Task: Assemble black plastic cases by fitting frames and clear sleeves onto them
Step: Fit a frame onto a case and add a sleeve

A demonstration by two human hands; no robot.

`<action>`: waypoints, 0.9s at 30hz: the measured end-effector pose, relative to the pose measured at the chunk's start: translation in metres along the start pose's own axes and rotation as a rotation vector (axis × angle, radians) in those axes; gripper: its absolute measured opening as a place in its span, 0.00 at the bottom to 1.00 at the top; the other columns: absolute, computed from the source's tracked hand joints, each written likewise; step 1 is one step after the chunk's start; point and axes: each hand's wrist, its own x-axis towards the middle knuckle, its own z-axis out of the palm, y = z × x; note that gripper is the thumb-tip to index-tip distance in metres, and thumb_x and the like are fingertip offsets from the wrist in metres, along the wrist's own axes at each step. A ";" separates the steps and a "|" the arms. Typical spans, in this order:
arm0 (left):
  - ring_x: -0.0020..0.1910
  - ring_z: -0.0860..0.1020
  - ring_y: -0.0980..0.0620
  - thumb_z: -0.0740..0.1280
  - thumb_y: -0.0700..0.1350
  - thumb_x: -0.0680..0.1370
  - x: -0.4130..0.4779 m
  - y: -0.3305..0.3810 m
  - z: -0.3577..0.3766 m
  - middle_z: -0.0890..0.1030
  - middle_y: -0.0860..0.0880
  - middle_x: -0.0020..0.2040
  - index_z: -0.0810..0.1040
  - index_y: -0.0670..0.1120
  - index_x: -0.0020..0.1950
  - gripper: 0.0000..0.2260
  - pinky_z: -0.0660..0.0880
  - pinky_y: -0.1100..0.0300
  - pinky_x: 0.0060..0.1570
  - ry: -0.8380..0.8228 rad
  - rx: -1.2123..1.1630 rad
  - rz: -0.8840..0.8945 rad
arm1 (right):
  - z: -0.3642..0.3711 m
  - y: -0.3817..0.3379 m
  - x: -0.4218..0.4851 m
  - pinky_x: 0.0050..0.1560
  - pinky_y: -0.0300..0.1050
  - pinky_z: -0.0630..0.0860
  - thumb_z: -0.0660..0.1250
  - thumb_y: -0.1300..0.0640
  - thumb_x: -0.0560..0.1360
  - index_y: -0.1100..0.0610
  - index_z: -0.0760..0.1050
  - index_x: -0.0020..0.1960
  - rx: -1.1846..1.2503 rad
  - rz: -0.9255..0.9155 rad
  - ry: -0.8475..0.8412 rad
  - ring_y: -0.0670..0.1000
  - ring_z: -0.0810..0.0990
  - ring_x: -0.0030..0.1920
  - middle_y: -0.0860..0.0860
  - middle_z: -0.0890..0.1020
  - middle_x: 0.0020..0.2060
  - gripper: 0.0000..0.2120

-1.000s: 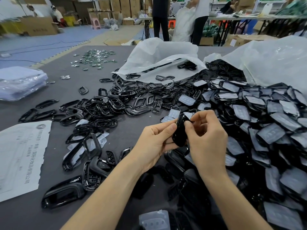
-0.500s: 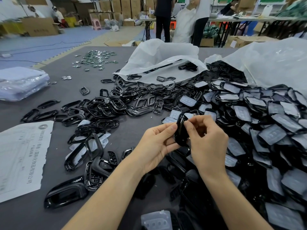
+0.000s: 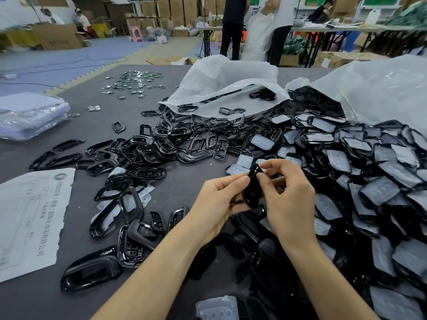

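Much of the black case (image 3: 251, 192) is covered by the two hands around it. Only its upper end, apparently a looped opening, and one dark face are seen. Whether a frame is seated on it cannot be told. Below the case, a clear sleeve (image 3: 217, 308) is cut off by the bottom border of the view, and the dark parts just under the case are lost in shadow. Left of the case, a printed sheet (image 3: 30, 218) is cropped at the side border.

Beyond the case, a white bag (image 3: 231, 75) is laid open on the grey table (image 3: 184, 181). A few black frames (image 3: 262, 94) are seen in its mouth, and many more are spilled out toward the case. Right of the case, a larger white bag (image 3: 381, 93) is opened over a heap of sleeved cases (image 3: 369, 176), which reaches close beside the case.

The case is held upright above the table, at mid-view. It is pinched by the left hand (image 3: 217, 204), with the thumb pressed on its near face and the fingers curled behind. From the other side it is gripped by the right hand (image 3: 288, 204), with the thumb laid against its edge and the remaining fingers bent over its top.
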 end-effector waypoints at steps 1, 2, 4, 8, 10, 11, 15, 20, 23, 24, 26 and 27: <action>0.46 0.82 0.47 0.63 0.39 0.78 0.000 0.001 0.000 0.83 0.39 0.51 0.80 0.38 0.57 0.11 0.82 0.54 0.46 0.007 -0.003 -0.002 | 0.000 0.000 0.001 0.40 0.25 0.69 0.70 0.62 0.74 0.49 0.76 0.47 0.001 0.000 -0.006 0.42 0.76 0.41 0.47 0.78 0.42 0.09; 0.46 0.81 0.46 0.62 0.37 0.79 0.000 0.001 0.000 0.83 0.38 0.51 0.80 0.37 0.57 0.11 0.82 0.53 0.45 0.013 -0.006 -0.005 | 0.000 0.001 0.002 0.40 0.25 0.69 0.70 0.62 0.74 0.50 0.76 0.47 -0.001 -0.004 -0.011 0.41 0.76 0.42 0.46 0.78 0.42 0.09; 0.46 0.82 0.46 0.61 0.35 0.80 0.000 0.001 0.000 0.82 0.37 0.51 0.79 0.35 0.57 0.10 0.82 0.55 0.43 0.015 0.001 -0.004 | 0.000 0.002 0.003 0.40 0.26 0.70 0.71 0.63 0.73 0.51 0.77 0.47 -0.012 -0.025 -0.018 0.43 0.76 0.42 0.43 0.77 0.43 0.08; 0.44 0.83 0.48 0.61 0.33 0.79 0.001 0.001 -0.002 0.83 0.40 0.49 0.80 0.37 0.55 0.10 0.81 0.58 0.40 -0.019 0.018 0.009 | -0.001 0.002 0.002 0.39 0.28 0.70 0.71 0.63 0.73 0.52 0.79 0.48 -0.013 -0.071 -0.015 0.45 0.76 0.39 0.41 0.76 0.43 0.07; 0.45 0.83 0.49 0.61 0.33 0.79 0.001 0.002 -0.003 0.84 0.42 0.48 0.81 0.39 0.56 0.11 0.81 0.58 0.40 -0.045 0.015 0.011 | -0.002 0.002 0.002 0.39 0.29 0.71 0.71 0.62 0.73 0.52 0.80 0.49 -0.006 -0.082 -0.014 0.46 0.76 0.38 0.41 0.77 0.43 0.08; 0.45 0.83 0.50 0.61 0.34 0.79 0.001 0.002 -0.004 0.84 0.42 0.48 0.81 0.39 0.56 0.11 0.81 0.58 0.41 -0.059 0.008 0.009 | -0.002 0.002 0.003 0.39 0.31 0.72 0.71 0.62 0.73 0.52 0.81 0.49 0.005 -0.081 -0.017 0.46 0.76 0.37 0.42 0.77 0.43 0.08; 0.44 0.84 0.51 0.63 0.34 0.77 0.000 0.004 -0.006 0.84 0.44 0.48 0.80 0.41 0.58 0.12 0.81 0.58 0.43 -0.126 -0.053 -0.041 | -0.003 0.001 0.004 0.40 0.43 0.77 0.71 0.62 0.73 0.52 0.81 0.48 0.048 -0.063 -0.018 0.49 0.78 0.37 0.43 0.78 0.44 0.07; 0.46 0.83 0.50 0.62 0.32 0.77 0.000 0.005 -0.006 0.84 0.43 0.50 0.78 0.39 0.61 0.14 0.80 0.60 0.42 -0.141 -0.068 -0.051 | -0.004 -0.001 0.004 0.40 0.48 0.80 0.71 0.62 0.73 0.46 0.79 0.46 0.167 0.041 -0.058 0.48 0.80 0.36 0.43 0.81 0.39 0.11; 0.44 0.84 0.52 0.60 0.30 0.78 -0.001 0.005 -0.007 0.84 0.45 0.46 0.79 0.42 0.58 0.14 0.80 0.61 0.41 -0.131 0.019 -0.010 | -0.005 0.000 0.008 0.36 0.41 0.80 0.70 0.66 0.73 0.45 0.78 0.47 0.408 0.239 -0.140 0.43 0.77 0.31 0.41 0.80 0.34 0.15; 0.43 0.83 0.52 0.60 0.29 0.78 -0.001 0.005 -0.007 0.85 0.46 0.45 0.80 0.43 0.58 0.15 0.80 0.61 0.41 -0.131 0.041 0.003 | -0.005 0.001 0.009 0.35 0.39 0.79 0.70 0.67 0.72 0.47 0.78 0.47 0.477 0.297 -0.161 0.43 0.77 0.31 0.42 0.80 0.33 0.15; 0.43 0.83 0.53 0.60 0.28 0.78 -0.001 0.005 -0.007 0.85 0.48 0.45 0.79 0.45 0.58 0.17 0.80 0.61 0.41 -0.137 0.070 0.020 | -0.008 0.003 0.011 0.33 0.37 0.78 0.70 0.69 0.72 0.52 0.79 0.46 0.535 0.362 -0.201 0.45 0.78 0.31 0.44 0.80 0.32 0.12; 0.43 0.83 0.53 0.60 0.28 0.78 -0.001 0.005 -0.007 0.85 0.48 0.45 0.79 0.45 0.58 0.17 0.80 0.61 0.41 -0.143 0.085 0.028 | -0.009 0.004 0.012 0.32 0.37 0.78 0.69 0.69 0.72 0.54 0.79 0.46 0.539 0.376 -0.219 0.46 0.78 0.31 0.46 0.81 0.32 0.11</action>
